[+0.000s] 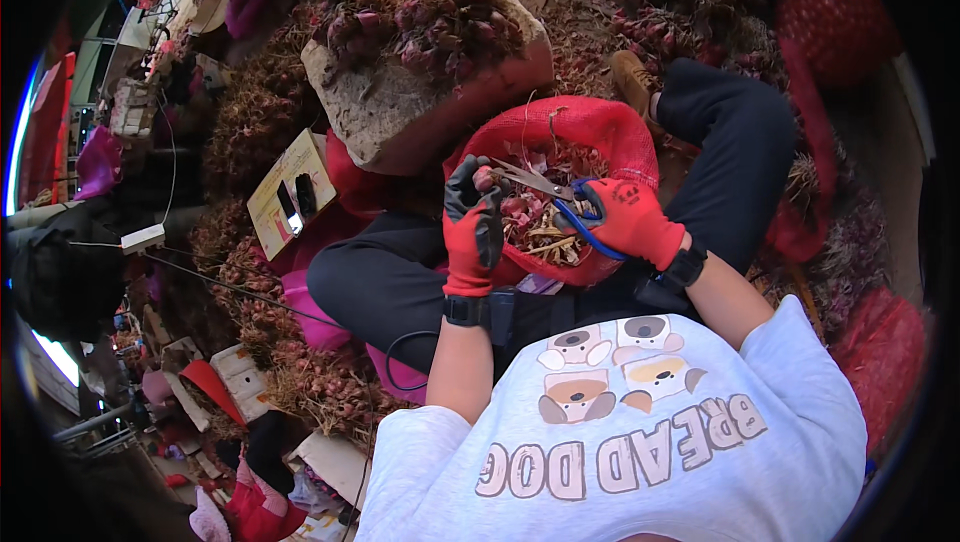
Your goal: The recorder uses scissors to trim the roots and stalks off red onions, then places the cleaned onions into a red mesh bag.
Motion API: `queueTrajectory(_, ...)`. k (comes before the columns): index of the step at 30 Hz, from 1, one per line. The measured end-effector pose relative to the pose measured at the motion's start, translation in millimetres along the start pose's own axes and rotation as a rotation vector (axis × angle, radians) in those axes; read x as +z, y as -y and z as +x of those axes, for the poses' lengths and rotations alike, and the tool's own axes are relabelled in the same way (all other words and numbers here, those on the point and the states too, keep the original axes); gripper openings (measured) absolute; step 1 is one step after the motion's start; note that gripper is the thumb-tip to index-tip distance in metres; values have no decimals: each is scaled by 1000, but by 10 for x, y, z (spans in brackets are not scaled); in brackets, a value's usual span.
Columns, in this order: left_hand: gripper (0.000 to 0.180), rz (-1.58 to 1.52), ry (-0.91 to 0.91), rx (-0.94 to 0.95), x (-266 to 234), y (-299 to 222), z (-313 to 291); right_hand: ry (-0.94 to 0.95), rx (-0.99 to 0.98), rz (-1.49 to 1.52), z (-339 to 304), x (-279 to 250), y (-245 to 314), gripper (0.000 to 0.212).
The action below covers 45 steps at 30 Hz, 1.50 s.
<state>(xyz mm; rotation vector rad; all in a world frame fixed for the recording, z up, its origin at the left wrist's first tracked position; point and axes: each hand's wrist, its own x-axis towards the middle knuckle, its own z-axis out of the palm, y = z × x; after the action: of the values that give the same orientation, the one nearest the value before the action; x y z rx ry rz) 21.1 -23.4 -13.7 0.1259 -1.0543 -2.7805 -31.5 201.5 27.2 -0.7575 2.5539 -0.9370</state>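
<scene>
My left hand (pixel 472 217), in a red glove with dark palm coating, pinches a small reddish shallot (pixel 484 179) above an open sack. My right hand (pixel 632 217), gloved in red, is closed round the blue handles of a pair of scissors (pixel 545 182). Their blades point left, slightly apart, with the tips close to the shallot; whether they touch it I cannot tell. Below both hands, between my legs, the red mesh sack (pixel 600 122) has its rim rolled outward. Inside lie shallots (pixel 525 210) and dry stem cuttings (pixel 553 245).
Beyond the sack stands a big stone-like block (pixel 385 112) topped with bunches of dried shallots (pixel 450 22). A printed cardboard piece (pixel 290 192) carries a dark phone-like object. More shallot bunches (pixel 320 382) heap up at left and far right. Full red mesh sacks (pixel 835 17) stand back right.
</scene>
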Motion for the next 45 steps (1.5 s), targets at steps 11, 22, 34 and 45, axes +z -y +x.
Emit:
queueTrajectory(11,49,368,-93,-5,217,-2,-35,81,10,-225,29,21,-202,30)
queueTrajectory(22,43,36,-108,-132,256,-99,-12,87,33,125,43,-57,-77,39)
queueTrajectory(34,47,452,175,-497,336,-94,-61,244,260,1283,292,0,-20,27)
queueTrajectory(45,43,531,-13,-123,320,338,-194,267,345,1562,216,177,-261,30)
